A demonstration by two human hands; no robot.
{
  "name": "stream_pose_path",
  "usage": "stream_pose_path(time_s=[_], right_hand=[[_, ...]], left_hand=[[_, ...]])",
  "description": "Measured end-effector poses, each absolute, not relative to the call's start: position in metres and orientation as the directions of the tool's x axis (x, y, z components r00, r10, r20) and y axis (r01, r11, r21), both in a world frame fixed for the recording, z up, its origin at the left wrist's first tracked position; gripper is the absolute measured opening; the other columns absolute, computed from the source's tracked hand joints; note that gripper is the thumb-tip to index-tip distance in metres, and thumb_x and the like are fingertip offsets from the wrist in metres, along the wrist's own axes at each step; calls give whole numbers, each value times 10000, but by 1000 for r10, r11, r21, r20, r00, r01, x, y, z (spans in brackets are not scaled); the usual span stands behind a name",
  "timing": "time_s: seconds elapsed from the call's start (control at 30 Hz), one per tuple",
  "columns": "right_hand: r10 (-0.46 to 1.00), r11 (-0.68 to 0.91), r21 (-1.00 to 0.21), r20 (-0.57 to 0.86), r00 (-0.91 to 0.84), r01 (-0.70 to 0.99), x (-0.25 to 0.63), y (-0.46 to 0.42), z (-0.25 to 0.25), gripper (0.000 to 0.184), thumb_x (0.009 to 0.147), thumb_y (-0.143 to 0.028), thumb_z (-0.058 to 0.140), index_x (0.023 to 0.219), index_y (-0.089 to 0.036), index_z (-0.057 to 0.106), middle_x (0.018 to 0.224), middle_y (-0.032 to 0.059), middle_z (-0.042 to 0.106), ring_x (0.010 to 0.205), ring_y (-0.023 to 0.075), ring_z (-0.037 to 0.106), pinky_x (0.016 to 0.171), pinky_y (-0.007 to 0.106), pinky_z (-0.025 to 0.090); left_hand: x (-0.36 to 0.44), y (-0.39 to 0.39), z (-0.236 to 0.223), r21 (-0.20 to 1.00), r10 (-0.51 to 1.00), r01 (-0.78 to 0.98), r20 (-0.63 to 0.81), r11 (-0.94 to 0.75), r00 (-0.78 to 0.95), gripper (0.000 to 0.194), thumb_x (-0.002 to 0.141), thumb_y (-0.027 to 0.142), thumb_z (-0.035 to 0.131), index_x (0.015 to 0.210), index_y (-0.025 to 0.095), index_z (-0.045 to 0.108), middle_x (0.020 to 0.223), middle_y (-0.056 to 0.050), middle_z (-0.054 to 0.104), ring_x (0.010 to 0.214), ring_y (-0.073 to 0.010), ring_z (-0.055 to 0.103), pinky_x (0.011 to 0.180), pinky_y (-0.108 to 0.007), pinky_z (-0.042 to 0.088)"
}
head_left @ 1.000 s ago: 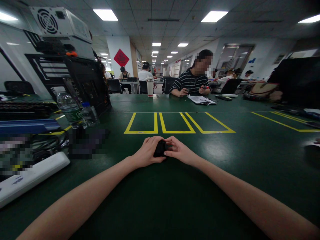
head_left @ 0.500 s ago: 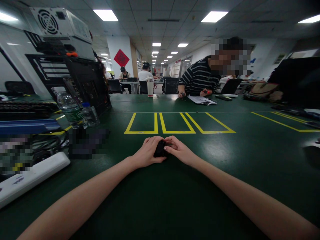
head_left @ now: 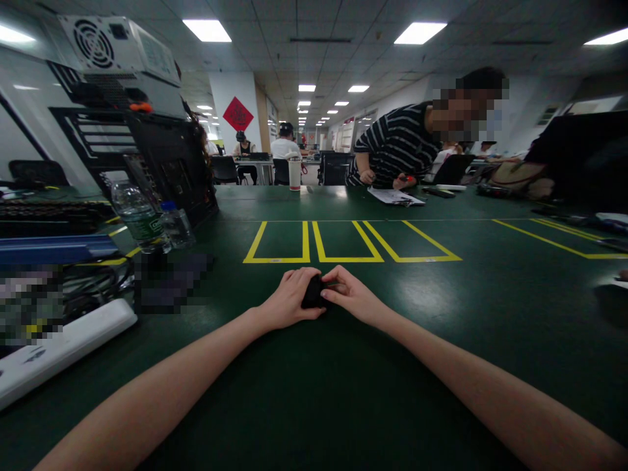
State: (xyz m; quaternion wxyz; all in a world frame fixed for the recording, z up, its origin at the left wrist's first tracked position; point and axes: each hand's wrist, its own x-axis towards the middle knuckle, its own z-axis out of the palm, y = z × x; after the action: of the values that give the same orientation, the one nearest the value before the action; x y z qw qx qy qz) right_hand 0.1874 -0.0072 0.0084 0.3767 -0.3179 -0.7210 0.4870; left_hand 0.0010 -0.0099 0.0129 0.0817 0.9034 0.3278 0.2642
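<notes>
One black thing point(head_left: 313, 294) is at the middle of the green bench point(head_left: 324, 386), on the near side of three yellow boxes point(head_left: 347, 260). The left hand point(head_left: 290, 299) curls around its left side and holds it. The right hand point(head_left: 355, 298) is half closed just by its other side, and I cannot tell if it pinches the thing.
</notes>
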Motion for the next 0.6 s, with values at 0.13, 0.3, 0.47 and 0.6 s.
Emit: stream_pose_path(time_s=[0.13,0.3,0.47,0.6], right_hand=[[826,285,-954,193,-530,95,188,-6,8,272,758,-194,560,1007,-195,450,1023,33,497,988,172,518,908,397,414],[791,234,-971,164,-590,44,191,-12,12,360,693,-152,627,986,-218,428,1053,23,487,1057,194,488,892,405,432],[820,281,-956,195,-538,82,189,-12,10,218,754,-214,568,940,-218,455,1022,21,489,999,192,522,842,396,460],[843,307,-944,210,-495,122,188,-8,7,258,766,-219,552,1003,-222,451,1032,25,493,1001,186,511,875,407,434]], left_hand=[[1,-11,14,322,640,554,419,-768,644,587,695,328,608,1173,225,282,1116,-69,460,1063,-246,435,932,-419,270],[0,-11,14,327,637,547,417,-771,648,562,710,331,595,1168,222,289,1105,-71,462,1045,-238,446,933,-410,274],[0,-9,13,330,636,544,427,-772,643,574,707,340,600,1173,210,293,1094,-70,460,1036,-229,444,936,-397,274],[0,-10,13,332,634,540,423,-773,648,570,713,337,595,1179,207,294,1100,-68,456,1041,-225,439,942,-392,270]])
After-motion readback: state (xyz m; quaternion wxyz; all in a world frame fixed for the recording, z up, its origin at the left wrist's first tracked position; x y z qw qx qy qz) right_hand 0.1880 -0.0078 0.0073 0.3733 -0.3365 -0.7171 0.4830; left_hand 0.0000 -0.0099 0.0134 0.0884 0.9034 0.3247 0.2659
